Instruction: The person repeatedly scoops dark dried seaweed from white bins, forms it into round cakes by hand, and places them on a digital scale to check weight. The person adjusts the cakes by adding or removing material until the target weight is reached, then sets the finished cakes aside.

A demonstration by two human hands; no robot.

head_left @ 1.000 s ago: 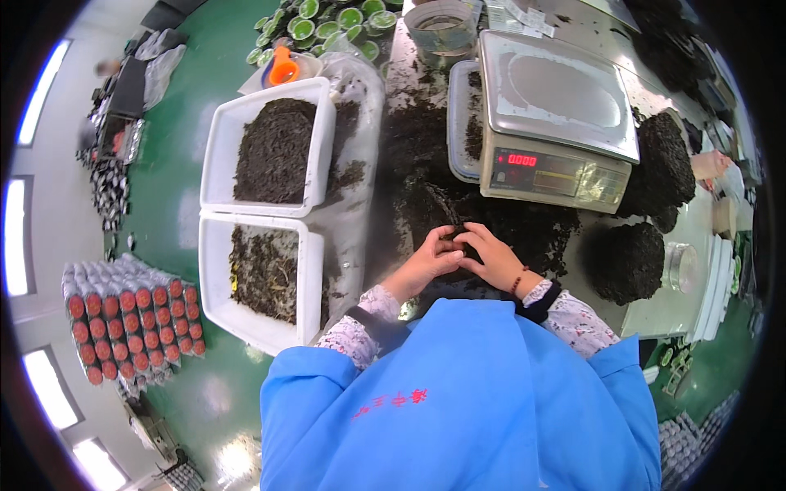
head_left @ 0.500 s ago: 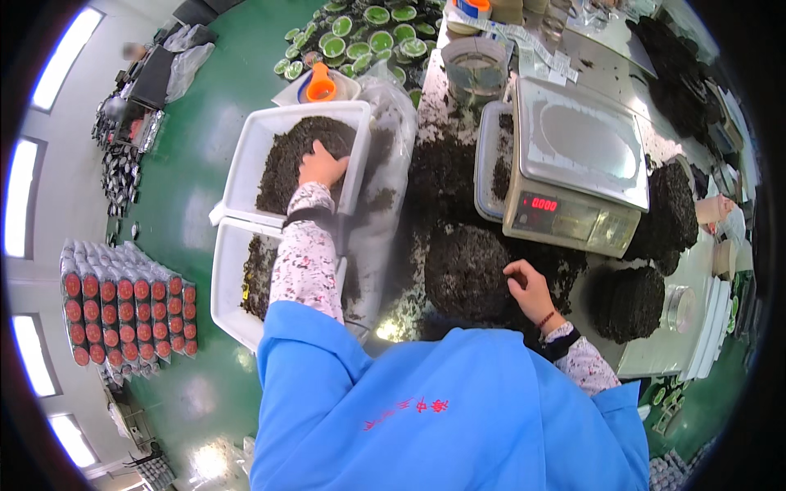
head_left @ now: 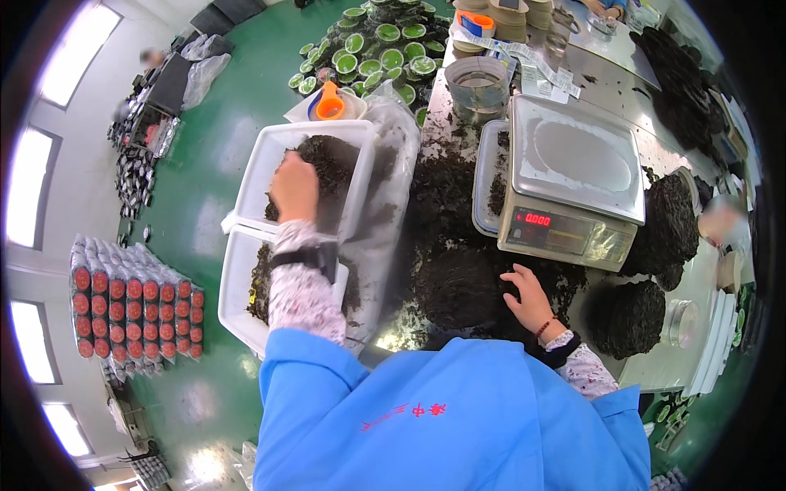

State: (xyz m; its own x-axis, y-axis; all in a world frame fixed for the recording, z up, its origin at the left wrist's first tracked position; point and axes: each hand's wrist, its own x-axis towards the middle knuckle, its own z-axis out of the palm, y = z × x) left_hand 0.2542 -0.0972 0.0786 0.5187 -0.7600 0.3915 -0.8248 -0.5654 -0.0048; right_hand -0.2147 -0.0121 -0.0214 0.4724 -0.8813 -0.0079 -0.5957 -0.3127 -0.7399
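Observation:
Over the upper white bin (head_left: pixel 246 182), my left hand (head_left: pixel 295 190) is closed with its fingers curled into dark dried seaweed (head_left: pixel 329 157). The back of the hand hides part of what it grips. My right hand (head_left: pixel 528 299) lies open at the right side of a round dark seaweed cake (head_left: pixel 458 286), fingers apart and the tips close to its edge. Whether they touch the cake I cannot tell. Beyond that hand stands a digital scale (head_left: pixel 573 184) with a bare metal plate and a lit red display.
A second white bin (head_left: pixel 232 307) holds seaweed scraps. More seaweed cakes (head_left: pixel 629 319) sit at the right. Behind the scale's left side are a clear round tub (head_left: pixel 477 86) and an orange tape dispenser (head_left: pixel 476 23). Green-topped packages (head_left: pixel 391 59) pile up beyond the bins. A co-worker's hand (head_left: pixel 604 8) shows at the far edge.
My left hand has moved toward the bin's left side, its fingers going from spread to closed, and the seaweed there has shifted. My right hand has moved slightly down, its fingers more spread.

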